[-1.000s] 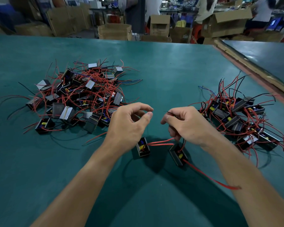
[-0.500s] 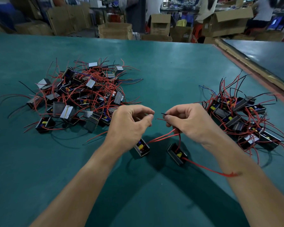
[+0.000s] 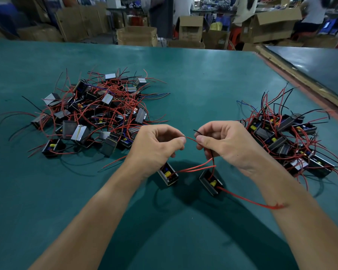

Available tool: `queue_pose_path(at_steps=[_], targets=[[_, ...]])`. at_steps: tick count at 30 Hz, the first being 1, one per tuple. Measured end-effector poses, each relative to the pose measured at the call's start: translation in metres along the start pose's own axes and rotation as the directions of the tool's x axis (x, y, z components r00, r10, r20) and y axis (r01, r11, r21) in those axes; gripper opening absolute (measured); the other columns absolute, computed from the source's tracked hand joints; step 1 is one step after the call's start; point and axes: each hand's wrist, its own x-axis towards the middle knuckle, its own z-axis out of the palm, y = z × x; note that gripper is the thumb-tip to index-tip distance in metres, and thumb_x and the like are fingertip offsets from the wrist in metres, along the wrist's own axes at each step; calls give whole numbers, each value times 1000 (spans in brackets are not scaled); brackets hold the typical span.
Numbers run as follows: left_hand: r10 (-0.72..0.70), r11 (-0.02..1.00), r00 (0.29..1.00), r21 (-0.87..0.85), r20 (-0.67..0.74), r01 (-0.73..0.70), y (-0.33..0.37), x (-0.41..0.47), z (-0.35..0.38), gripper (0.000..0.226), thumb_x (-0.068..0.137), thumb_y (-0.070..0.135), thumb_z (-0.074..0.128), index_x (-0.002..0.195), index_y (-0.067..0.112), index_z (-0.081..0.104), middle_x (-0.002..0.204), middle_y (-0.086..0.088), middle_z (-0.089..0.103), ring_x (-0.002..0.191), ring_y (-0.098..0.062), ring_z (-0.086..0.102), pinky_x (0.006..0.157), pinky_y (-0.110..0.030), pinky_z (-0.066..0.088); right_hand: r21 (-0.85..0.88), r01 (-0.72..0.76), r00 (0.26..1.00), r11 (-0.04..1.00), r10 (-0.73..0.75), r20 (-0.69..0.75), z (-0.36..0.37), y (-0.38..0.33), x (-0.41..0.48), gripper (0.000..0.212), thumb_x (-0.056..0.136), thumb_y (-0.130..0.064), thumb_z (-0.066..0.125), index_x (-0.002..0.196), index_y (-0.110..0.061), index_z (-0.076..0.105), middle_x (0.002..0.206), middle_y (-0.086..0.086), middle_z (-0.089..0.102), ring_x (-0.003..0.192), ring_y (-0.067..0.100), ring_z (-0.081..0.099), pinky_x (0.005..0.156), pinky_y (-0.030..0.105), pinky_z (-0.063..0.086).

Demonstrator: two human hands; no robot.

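The left hand's (image 3: pixel 156 147) grip pinches the end of a red wire (image 3: pixel 191 139) between thumb and forefinger. The right hand's (image 3: pixel 226 145) grip pinches the same wire close by, along with a black wire (image 3: pixel 198 131). Red leads drop to the left box (image 3: pixel 169 174) and right box (image 3: pixel 211 183), which lie on the green counter (image 3: pixel 193 90) between the left heap (image 3: pixel 98 112) and right heap (image 3: pixel 287 137).

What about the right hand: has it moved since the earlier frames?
Yes. The right hand has risen away from the black box below it, which stayed put; more red wire now shows between them.
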Motion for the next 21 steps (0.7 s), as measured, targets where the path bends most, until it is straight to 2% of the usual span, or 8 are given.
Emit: queue_pose_path(at_steps=[12, 16, 19, 21], targets=[[35, 999, 999, 19, -7, -35, -2, 0, 1, 18, 83, -2, 70, 73, 12, 69, 57, 3, 65, 44, -3, 51, 43, -13, 38, -42, -1, 998, 999, 3, 58, 1, -3, -2, 15, 90, -1, 67, 80, -11, 72, 60, 2, 68, 50, 14, 53, 51, 21, 49], [67, 995, 998, 78, 4, -67, -4, 1, 1, 18, 82, -1, 71, 71, 14, 70, 59, 5, 66, 48, -7, 52, 48, -19, 42, -45, -15, 996, 999, 19, 91, 2, -2, -3, 19, 90, -2, 67, 80, -15, 76, 60, 2, 68, 54, 17, 55, 51, 20, 49], [88, 989, 996, 118, 15, -89, -5, 2, 1, 16, 81, 1, 71, 70, 12, 69, 60, 6, 64, 52, -10, 53, 53, -30, 46, -57, -2, 995, 998, 8, 102, 3, -2, -4, 18, 89, -3, 68, 78, -15, 76, 59, 1, 67, 55, 18, 56, 51, 19, 48], [87, 989, 996, 120, 21, -89, -5, 2, 1, 17, 82, 1, 70, 69, 12, 68, 58, 7, 63, 51, -11, 52, 51, -28, 45, -58, 1, 994, 998, 5, 108, 4, -3, -4, 18, 90, -2, 68, 78, -14, 75, 57, 2, 67, 48, 13, 54, 49, 17, 46]])
